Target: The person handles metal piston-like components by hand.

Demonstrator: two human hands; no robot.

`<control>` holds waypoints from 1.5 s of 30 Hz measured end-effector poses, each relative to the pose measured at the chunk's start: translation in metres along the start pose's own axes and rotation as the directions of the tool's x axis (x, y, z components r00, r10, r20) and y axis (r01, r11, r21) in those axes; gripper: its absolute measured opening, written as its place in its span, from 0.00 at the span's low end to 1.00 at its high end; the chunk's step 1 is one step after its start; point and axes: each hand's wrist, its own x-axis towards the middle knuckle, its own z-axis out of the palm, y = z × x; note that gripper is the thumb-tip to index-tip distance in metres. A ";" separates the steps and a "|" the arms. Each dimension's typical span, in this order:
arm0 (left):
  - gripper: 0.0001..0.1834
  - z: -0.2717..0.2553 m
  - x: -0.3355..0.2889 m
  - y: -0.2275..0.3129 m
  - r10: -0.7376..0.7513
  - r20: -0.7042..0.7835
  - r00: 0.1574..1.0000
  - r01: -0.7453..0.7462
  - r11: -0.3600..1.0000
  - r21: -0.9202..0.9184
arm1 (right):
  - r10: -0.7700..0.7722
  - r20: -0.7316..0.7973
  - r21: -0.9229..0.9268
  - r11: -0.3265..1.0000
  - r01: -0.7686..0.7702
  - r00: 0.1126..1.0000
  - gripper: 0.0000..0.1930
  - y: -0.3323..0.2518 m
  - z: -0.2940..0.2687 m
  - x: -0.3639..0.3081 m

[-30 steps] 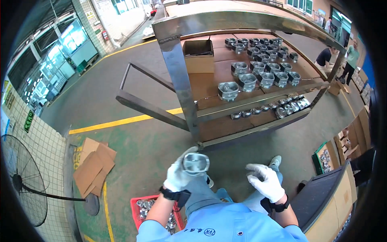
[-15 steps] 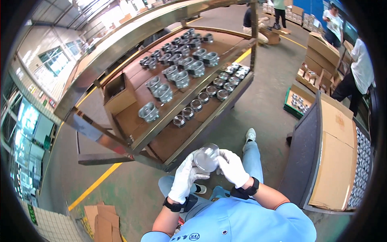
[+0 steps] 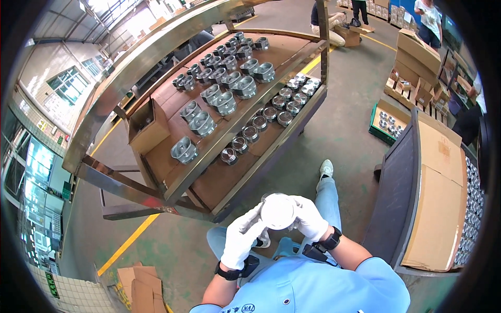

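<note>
1. The round shiny silver metal part (image 3: 278,211) sits in front of the person's chest, held between both white-gloved hands, well clear of the rack's near edge.
2. Looks solid and stiff, probably hefty and a bit slick, so I'd grab it round the rim.
3. Left hand (image 3: 241,237) fingers are curled against its left side; right hand (image 3: 310,218) fingers wrap the right side, both closed on it.
4. Similar metal parts (image 3: 224,101) line the wooden rack shelf (image 3: 209,180).

Round metal part (image 3: 278,211), pale shiny flat face turned up twd camera, held upright between both gloved hands, just below front edge of metal shelf cart (image 3: 271,151)
</note>
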 end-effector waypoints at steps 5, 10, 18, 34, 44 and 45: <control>0.29 -0.003 0.006 -0.007 0.029 0.038 0.999 -0.030 1.000 0.008 | -0.001 -0.060 -0.150 0.989 -0.008 0.998 0.20 -0.012 0.002 0.001; 0.42 0.001 0.014 -0.022 -0.114 0.465 0.878 0.399 0.711 -0.579 | -0.377 0.120 -0.676 0.647 0.353 0.919 0.15 -0.032 0.011 0.004; 0.42 0.001 0.011 -0.032 0.070 0.423 0.903 0.334 0.503 -0.797 | -0.574 0.379 -0.746 0.274 0.606 0.726 0.17 -0.061 0.032 0.007; 0.58 0.009 0.001 -0.027 0.352 -0.206 0.913 -0.366 0.930 -0.033 | -0.463 0.370 -0.745 0.371 0.555 0.806 0.34 -0.041 0.040 0.001; 0.52 0.011 0.005 -0.026 0.727 -0.076 0.682 -0.455 0.503 0.735 | -0.453 0.276 -0.585 0.621 0.522 0.848 0.20 -0.038 0.038 -0.004; 0.52 0.012 0.005 -0.026 0.756 -0.028 0.653 -0.482 0.444 0.755 | -0.392 0.308 -0.667 0.560 0.491 0.867 0.17 -0.041 0.039 -0.003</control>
